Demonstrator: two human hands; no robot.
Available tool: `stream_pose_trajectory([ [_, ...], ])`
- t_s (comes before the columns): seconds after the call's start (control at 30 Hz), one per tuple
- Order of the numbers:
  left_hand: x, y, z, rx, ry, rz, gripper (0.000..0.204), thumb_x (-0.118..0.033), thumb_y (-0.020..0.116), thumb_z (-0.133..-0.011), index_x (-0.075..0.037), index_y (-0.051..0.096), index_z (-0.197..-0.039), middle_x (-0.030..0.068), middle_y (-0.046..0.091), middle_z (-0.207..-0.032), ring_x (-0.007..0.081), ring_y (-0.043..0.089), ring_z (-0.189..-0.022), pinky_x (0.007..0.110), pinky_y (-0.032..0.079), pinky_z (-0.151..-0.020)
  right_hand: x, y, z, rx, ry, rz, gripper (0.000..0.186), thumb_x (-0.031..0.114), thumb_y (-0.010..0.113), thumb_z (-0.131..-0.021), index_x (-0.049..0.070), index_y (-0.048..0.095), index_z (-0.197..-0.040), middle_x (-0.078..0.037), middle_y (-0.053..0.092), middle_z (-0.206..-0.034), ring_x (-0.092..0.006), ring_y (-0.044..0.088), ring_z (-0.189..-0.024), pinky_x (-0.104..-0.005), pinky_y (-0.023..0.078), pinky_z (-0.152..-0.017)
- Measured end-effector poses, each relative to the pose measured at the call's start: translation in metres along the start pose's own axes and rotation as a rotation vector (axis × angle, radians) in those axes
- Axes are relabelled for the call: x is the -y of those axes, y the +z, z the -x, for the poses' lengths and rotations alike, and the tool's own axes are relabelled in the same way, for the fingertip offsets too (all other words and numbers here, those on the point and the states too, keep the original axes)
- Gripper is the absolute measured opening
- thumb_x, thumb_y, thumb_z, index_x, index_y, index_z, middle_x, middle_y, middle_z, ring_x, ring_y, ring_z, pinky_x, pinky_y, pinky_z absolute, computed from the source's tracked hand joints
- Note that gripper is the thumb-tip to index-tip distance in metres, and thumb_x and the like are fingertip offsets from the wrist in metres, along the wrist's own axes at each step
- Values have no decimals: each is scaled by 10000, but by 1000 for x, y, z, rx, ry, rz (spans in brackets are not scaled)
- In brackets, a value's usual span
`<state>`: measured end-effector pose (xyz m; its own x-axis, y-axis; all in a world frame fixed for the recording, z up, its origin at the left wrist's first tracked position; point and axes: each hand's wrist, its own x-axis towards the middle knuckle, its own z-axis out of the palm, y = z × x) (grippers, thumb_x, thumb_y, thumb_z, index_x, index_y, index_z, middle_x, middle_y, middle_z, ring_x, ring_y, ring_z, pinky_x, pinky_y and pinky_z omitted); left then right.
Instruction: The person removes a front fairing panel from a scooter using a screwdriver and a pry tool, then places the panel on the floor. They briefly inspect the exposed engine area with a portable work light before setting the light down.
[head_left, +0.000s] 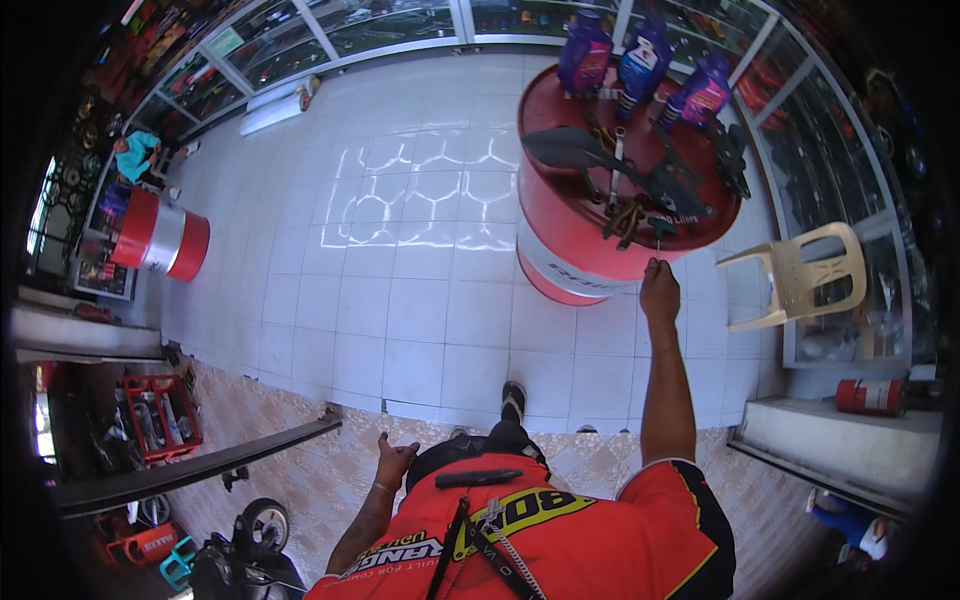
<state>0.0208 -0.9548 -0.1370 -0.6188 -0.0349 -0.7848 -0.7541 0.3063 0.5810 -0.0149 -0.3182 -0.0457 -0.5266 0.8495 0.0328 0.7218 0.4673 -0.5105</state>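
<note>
My right hand [659, 291] reaches forward to the near rim of a red drum [565, 235] that serves as a table. Its fingers are closed on the thin metal shaft of a dark-handled tool [661, 231] standing at the drum's edge. Several hand tools [625, 215] and black plastic panels [575, 148] lie on the drum top, with three purple bottles [643, 58] at its far side. My left hand [393, 461] hangs by my hip, fingers loosely apart, holding nothing. My foot [513, 399] stands on the white tiled floor.
A beige plastic chair [800, 276] stands right of the drum. Glass display cabinets [330, 35] line the back and right walls. A second red and white drum [160, 240] and a seated person [135, 155] are at the left. A red crate [160, 415], a wheel [263, 525] and a red extinguisher [870, 396] sit low.
</note>
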Motion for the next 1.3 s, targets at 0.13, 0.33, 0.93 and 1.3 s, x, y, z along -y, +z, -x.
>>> stream_pose_trajectory([
  [0.13,31,-27,4,-31,-3,61,1088,-133,776,-852,21,-60,-1531,72,643,-827,153,627,-727,298,532,-655,13,-11,-14,58,13,212,468,469,449,-1017,39,627,-1071,-268,705,-960,-471,674,-934,-560,522,-801],
  [0.33,110,-73,-7,-48,147,-206,690,-192,698,-920,-113,313,-1487,53,654,-777,168,658,-753,446,463,-987,-74,20,-67,306,162,-666,605,578,539,-965,72,538,-1295,-90,711,-1002,-256,676,-855,-393,535,-798],
  [0.93,395,-338,39,-440,-85,622,1109,-375,893,-714,5,224,-1513,150,692,-823,209,676,-685,352,560,-585,172,393,538,1223,-1550,476,372,389,562,-954,75,676,-1117,-149,699,-981,-341,669,-943,-451,522,-846],
  [1.3,602,-397,34,-657,-268,930,1049,-402,897,-739,21,297,-1488,141,685,-891,185,659,-696,344,556,-605,486,562,950,1521,-1549,395,251,275,698,-929,62,679,-1061,-95,705,-886,-204,679,-804,-341,535,-684],
])
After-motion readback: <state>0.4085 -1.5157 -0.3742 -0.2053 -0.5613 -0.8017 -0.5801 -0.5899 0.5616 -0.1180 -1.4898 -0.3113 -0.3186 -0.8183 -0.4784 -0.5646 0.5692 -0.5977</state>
